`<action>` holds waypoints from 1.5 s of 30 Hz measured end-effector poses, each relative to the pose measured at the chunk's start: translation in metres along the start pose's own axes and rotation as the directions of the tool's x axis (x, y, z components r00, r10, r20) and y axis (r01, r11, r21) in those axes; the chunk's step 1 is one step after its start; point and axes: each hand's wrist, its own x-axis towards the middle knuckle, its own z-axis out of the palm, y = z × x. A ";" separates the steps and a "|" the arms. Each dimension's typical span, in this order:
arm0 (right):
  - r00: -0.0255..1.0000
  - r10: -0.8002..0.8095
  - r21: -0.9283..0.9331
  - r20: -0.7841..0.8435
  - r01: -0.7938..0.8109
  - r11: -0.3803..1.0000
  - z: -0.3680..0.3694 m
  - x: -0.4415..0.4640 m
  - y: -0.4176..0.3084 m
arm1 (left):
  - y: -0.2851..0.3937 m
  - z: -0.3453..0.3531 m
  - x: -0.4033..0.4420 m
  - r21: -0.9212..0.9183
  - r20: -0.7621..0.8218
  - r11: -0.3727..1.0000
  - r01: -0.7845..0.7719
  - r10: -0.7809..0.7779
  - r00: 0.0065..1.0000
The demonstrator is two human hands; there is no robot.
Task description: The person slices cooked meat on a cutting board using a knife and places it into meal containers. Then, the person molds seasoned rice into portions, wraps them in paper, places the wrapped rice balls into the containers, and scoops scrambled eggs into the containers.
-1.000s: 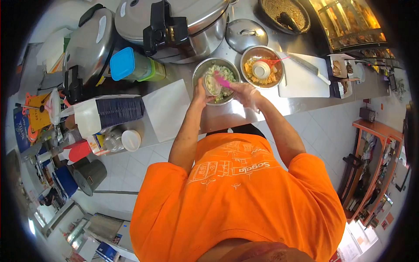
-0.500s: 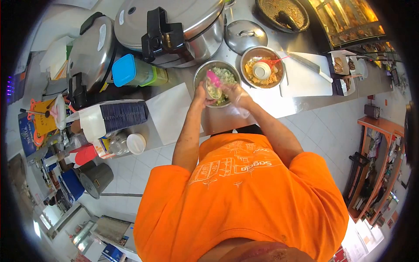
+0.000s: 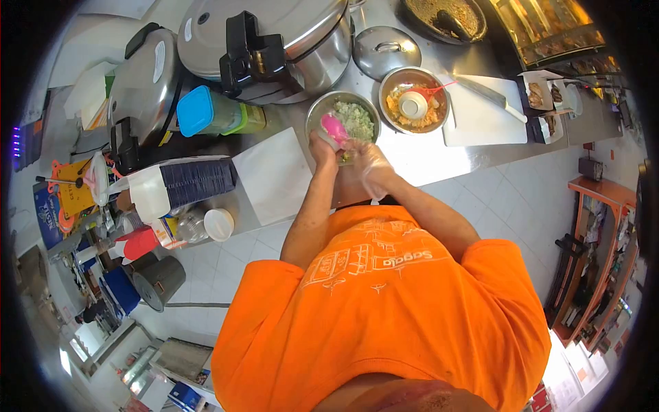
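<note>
A steel bowl (image 3: 311, 117) holds a pale green chopped mixture (image 3: 355, 122). Over its near left part, my left hand (image 3: 322, 147) grips a small cup, mostly covered now by a pink spoon (image 3: 334, 129). My right hand (image 3: 371, 163), in a clear plastic glove, holds the spoon with its pink head against the cup's mouth. To the right, a second steel bowl (image 3: 445, 110) contains an orange mixture (image 3: 430, 118), a small white cup (image 3: 412, 105) and a red-handled utensil (image 3: 440, 87).
Beside the bowls are a steel lid (image 3: 387, 55), a white cutting board (image 3: 484, 123) with a knife (image 3: 491, 98), a white sheet (image 3: 273, 177), a large cooker (image 3: 312, 69) and a blue-lidded container (image 3: 195, 111). A dark pan (image 3: 410, 20) stands behind.
The pink spoon has turned and moved down over the cup. My left hand has shifted slightly right, and my right hand has come lower and closer to it.
</note>
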 end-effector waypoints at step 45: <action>0.939 -0.328 -0.813 -0.105 0.108 0.571 -0.057 -0.012 -0.002 | 0.033 -0.185 -0.035 0.987 -0.004 0.119 -0.108 0.690 0.724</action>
